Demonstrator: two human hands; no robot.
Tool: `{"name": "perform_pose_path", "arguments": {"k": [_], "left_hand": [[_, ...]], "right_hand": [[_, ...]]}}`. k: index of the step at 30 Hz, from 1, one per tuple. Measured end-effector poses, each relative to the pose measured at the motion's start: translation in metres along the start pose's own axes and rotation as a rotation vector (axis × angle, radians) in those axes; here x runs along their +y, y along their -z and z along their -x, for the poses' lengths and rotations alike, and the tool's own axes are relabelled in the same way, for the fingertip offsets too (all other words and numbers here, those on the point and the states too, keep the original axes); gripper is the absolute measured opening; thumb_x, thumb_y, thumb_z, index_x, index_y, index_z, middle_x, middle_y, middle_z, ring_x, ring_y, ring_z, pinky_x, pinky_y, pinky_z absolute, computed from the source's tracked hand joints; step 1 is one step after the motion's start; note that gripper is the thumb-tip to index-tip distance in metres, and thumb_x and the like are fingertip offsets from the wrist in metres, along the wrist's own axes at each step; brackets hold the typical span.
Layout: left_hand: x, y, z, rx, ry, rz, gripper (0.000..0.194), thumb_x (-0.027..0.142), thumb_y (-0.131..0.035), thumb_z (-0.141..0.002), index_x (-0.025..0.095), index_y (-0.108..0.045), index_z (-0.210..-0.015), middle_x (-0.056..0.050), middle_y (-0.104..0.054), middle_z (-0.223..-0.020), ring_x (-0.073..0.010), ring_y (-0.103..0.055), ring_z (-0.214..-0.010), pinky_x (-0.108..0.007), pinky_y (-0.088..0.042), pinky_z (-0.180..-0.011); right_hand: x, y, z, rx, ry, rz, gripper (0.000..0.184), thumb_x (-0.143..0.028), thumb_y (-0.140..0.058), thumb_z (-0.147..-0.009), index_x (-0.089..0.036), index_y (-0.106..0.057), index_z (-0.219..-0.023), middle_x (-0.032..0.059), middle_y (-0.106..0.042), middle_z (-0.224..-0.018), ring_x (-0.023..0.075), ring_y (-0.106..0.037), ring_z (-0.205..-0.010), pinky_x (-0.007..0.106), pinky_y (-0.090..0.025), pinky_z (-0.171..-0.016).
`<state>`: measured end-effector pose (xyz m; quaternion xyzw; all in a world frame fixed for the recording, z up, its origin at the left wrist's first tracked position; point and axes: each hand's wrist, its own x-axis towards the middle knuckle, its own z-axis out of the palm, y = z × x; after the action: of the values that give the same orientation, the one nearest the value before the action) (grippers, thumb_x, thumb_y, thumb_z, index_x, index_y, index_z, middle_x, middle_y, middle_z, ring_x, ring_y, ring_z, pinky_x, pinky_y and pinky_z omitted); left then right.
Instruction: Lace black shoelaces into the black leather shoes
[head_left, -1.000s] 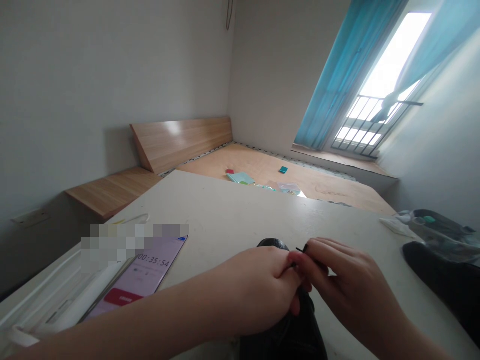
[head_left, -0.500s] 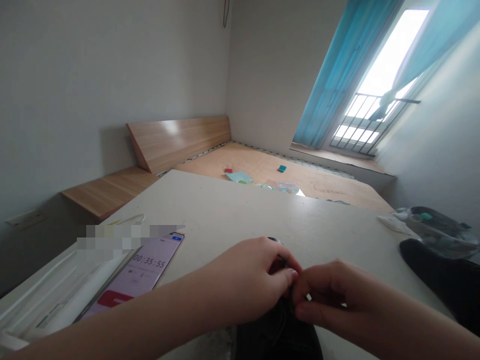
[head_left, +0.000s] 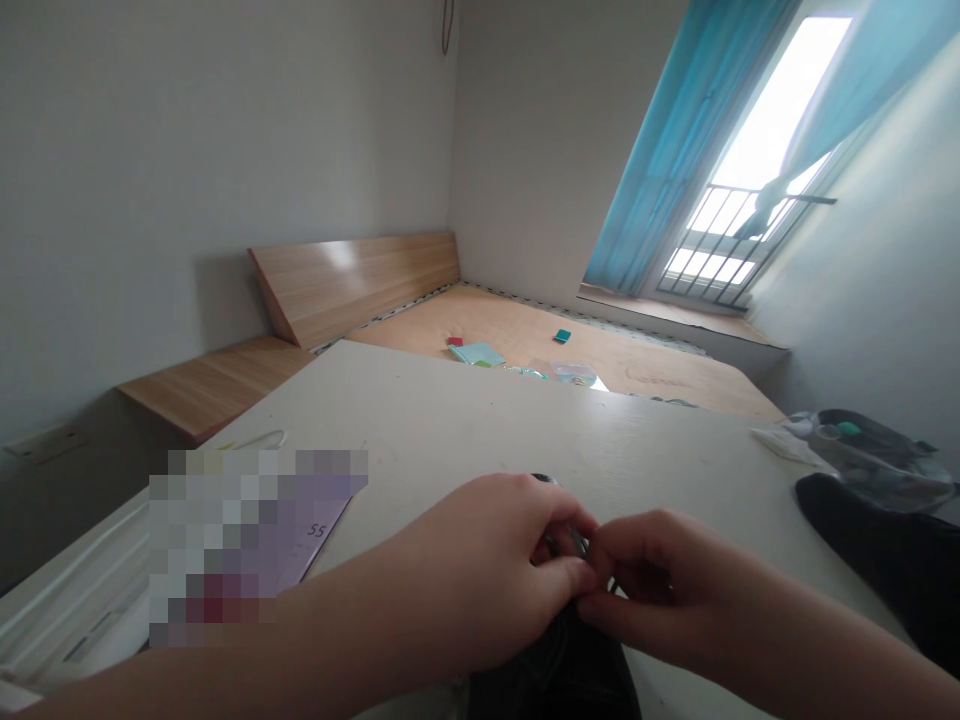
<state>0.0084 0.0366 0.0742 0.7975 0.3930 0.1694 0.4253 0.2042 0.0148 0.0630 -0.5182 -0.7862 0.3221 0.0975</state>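
Observation:
A black shoe (head_left: 559, 685) stands on the white table in front of me, its upper part covered by both hands. My left hand (head_left: 510, 560) reaches over it, thumb and fingers pinched together on a thin dark shoelace (head_left: 579, 545). Touching those fingertips from the right, my right hand (head_left: 652, 565) is also closed in a pinch, with a bit of lace showing by its thumb. Exactly how the lace runs between the fingers is hidden.
On the left of the white table (head_left: 420, 415) lie a phone (head_left: 330, 530), partly blurred out, and clear plastic packaging (head_left: 97, 600). A second black shoe (head_left: 855, 540) lies at the right, near a plastic-lined bin (head_left: 885, 455). Beyond is a wooden bed board (head_left: 517, 320) with small packets.
My right hand has shifted slightly left and up against the left fingertips. More of the lace shows between the left fingers. The shoe stays in place.

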Motion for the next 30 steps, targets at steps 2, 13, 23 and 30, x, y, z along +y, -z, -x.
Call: {"name": "perform_pose_path", "arguments": {"k": [2,13,23,30], "left_hand": [[0.001,-0.001,0.001,0.031,-0.03,-0.022,0.02,0.022,-0.058,-0.08,0.025,-0.071,-0.095,0.001,-0.071,-0.087,-0.0183,-0.062,-0.081,-0.028,-0.043,-0.068],[0.001,-0.007,0.006,0.133,-0.151,-0.232,0.024,0.011,-0.051,-0.081,0.026,-0.06,-0.097,0.003,-0.069,-0.094,-0.0173,-0.063,-0.083,-0.028,-0.046,-0.071],[0.002,-0.005,0.007,0.167,-0.141,-0.362,0.025,0.013,-0.05,-0.084,0.025,-0.064,-0.101,0.001,-0.069,-0.094,-0.0199,-0.064,-0.085,-0.035,-0.049,-0.074],[0.0,-0.004,0.004,0.186,-0.162,-0.349,0.024,0.013,-0.05,-0.085,0.025,-0.063,-0.101,0.001,-0.067,-0.098,-0.0187,-0.062,-0.088,-0.033,-0.049,-0.077]], "right_hand": [[0.001,0.0,-0.005,0.002,0.007,-0.019,0.016,-0.027,-0.059,-0.085,-0.018,-0.059,-0.071,-0.0039,-0.049,-0.06,0.0098,-0.036,-0.054,0.021,-0.031,-0.047],[0.01,-0.009,-0.015,0.058,-0.026,-0.132,0.012,-0.03,-0.063,-0.08,-0.018,-0.066,-0.079,0.0008,-0.059,-0.067,0.014,-0.048,-0.06,0.025,-0.042,-0.056],[-0.007,-0.008,-0.016,0.059,-0.044,-0.166,0.026,-0.04,-0.051,-0.083,-0.021,-0.059,-0.066,0.0023,-0.056,-0.061,0.022,-0.056,-0.07,0.034,-0.044,-0.065],[-0.006,-0.006,-0.019,-0.033,-0.025,-0.349,0.025,-0.042,-0.052,-0.083,-0.021,-0.066,-0.083,0.0044,-0.064,-0.079,0.0204,-0.053,-0.074,0.032,-0.042,-0.064]]}}
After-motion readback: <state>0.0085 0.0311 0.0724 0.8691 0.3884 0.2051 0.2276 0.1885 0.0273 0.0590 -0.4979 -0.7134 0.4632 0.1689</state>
